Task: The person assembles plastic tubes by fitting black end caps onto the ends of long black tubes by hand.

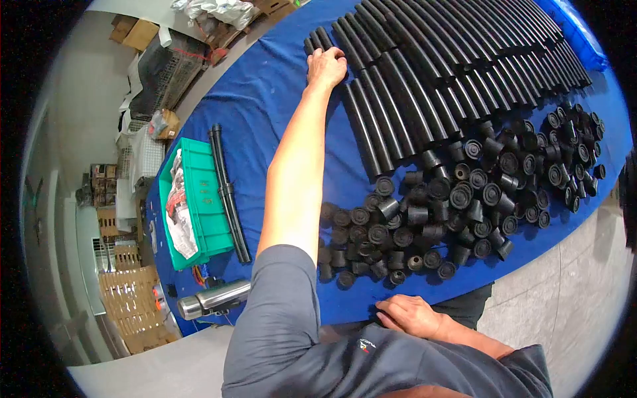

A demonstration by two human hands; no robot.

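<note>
My left hand (326, 66) reaches far across the table, its fingers curled over the near ends of a couple of black tubes (318, 38). The hand covers those ends, so the exact grip is partly hidden. To its right, long black tubes (391, 113) lie side by side in two rows. At the table's near edge, my right hand (408, 315) rests with loosely bent fingers and no object visible in it. Just beyond it spreads a loose heap of round black caps (418, 215), some upright and some on their sides.
Left of my arm stand a green crate (215, 219) holding crumpled plastic, a joined black tube (229, 192), and a steel flask (212, 298) lying down. Blue cloth (262, 99) covers the table. Blue plastic (580, 33) borders the far right. Boxes (139, 33) stand on the floor.
</note>
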